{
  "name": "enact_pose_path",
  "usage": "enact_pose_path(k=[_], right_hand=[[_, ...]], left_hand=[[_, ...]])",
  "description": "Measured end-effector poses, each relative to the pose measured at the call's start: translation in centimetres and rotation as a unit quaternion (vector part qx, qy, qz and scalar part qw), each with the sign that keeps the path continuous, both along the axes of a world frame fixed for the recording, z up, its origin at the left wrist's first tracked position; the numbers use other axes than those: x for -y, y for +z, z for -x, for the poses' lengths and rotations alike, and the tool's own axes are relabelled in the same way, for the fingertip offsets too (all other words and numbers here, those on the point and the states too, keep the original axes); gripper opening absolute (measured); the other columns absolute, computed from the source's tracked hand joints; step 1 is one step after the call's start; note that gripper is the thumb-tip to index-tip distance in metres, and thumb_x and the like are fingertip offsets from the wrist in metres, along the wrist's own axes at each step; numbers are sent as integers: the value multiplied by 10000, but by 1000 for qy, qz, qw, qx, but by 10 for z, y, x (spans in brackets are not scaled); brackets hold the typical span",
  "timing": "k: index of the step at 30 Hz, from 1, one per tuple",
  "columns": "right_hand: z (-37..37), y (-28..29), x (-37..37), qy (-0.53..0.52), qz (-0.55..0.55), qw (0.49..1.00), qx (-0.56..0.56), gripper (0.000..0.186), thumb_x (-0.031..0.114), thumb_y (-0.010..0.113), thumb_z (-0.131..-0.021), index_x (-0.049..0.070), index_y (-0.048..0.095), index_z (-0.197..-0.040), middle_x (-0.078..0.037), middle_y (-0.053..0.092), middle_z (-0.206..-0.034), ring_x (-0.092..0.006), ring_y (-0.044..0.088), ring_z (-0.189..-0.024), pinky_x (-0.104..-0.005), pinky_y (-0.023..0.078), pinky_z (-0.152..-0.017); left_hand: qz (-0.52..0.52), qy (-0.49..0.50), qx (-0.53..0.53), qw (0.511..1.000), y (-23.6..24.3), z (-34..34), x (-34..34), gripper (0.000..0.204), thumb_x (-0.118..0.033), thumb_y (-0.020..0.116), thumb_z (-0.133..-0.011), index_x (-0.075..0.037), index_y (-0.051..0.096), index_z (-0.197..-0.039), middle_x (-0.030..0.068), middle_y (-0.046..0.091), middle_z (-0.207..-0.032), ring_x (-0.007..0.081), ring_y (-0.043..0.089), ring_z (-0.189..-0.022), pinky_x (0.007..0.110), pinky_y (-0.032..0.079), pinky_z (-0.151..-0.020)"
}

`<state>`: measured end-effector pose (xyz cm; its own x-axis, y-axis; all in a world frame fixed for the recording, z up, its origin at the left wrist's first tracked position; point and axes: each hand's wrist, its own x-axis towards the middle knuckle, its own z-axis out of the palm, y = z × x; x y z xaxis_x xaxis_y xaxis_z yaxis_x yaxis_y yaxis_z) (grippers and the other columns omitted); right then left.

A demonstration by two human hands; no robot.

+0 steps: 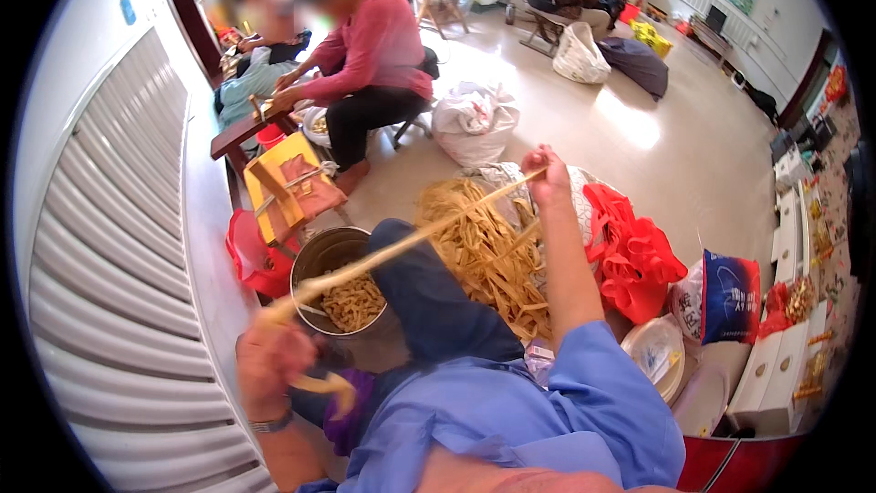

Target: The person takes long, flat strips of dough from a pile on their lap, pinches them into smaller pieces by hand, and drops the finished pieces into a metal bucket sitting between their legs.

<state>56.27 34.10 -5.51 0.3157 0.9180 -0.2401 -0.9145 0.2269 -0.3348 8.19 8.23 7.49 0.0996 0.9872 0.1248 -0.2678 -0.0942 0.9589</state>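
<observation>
A long, pale tan strip is stretched slantwise across my lap. My right hand pinches its far end, with the arm reaching forward. At the lower left, my left hand is closed round the other end and blurred by motion; a short curled tail hangs below it. Under the strip stands a metal pot partly filled with small tan knotted pieces. A heap of loose tan strips lies on a light patterned cloth beyond my knee, nearest my right forearm.
A ribbed white radiator runs along the left. A yellow stool with a wooden block stands beyond the pot, beside a red bag. Red bags and a white tub lie to the right. A person in pink sits ahead.
</observation>
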Motion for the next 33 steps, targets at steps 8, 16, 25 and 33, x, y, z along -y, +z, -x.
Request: enact_pose_path(k=[8, 16, 25, 33], right_hand=[[-103, 5, -30, -47, 38, 992, 112, 247, 98, 512, -994, 41, 501, -754, -66, 496, -649, -207, 530, -634, -383, 603, -752], [-136, 235, -35, -34, -46, 881, 470, 455, 462, 451, -1060, 23, 566, -1057, -47, 531, -742, -198, 574, -645, -449, 581, -722], [-81, 341, -53, -112, 16, 607, 786, 662, 548, 322, -1051, -13, 660, -955, -82, 654, -734, -186, 625, -610, -333, 518, -559], [11, 99, -21, 387, 148, 303, 858, 521, 547, 599, -967, 32, 671, -939, -103, 686, -861, -183, 648, -710, -334, 548, -614]], left_hand=[[-161, 224, 266, 923, -1, 112, 25, 214, -211, 479, -1086, -25, 567, -1146, -39, 330, -644, 72, 317, -509, 285, 403, -650], [48, 116, 8, 992, -41, 71, 22, 241, -232, 554, -1049, -6, 580, -1129, -1, 454, -625, 98, 411, -488, 275, 385, -489], [120, -39, -51, 991, -39, 9, 12, 223, -140, 593, -1007, 48, 630, -1122, 11, 566, -716, 71, 481, -582, 222, 392, -535], [186, -266, -20, 946, -7, -36, -8, 276, -179, 586, -1021, 22, 651, -1198, -40, 524, -738, 42, 438, -620, 204, 330, -544]])
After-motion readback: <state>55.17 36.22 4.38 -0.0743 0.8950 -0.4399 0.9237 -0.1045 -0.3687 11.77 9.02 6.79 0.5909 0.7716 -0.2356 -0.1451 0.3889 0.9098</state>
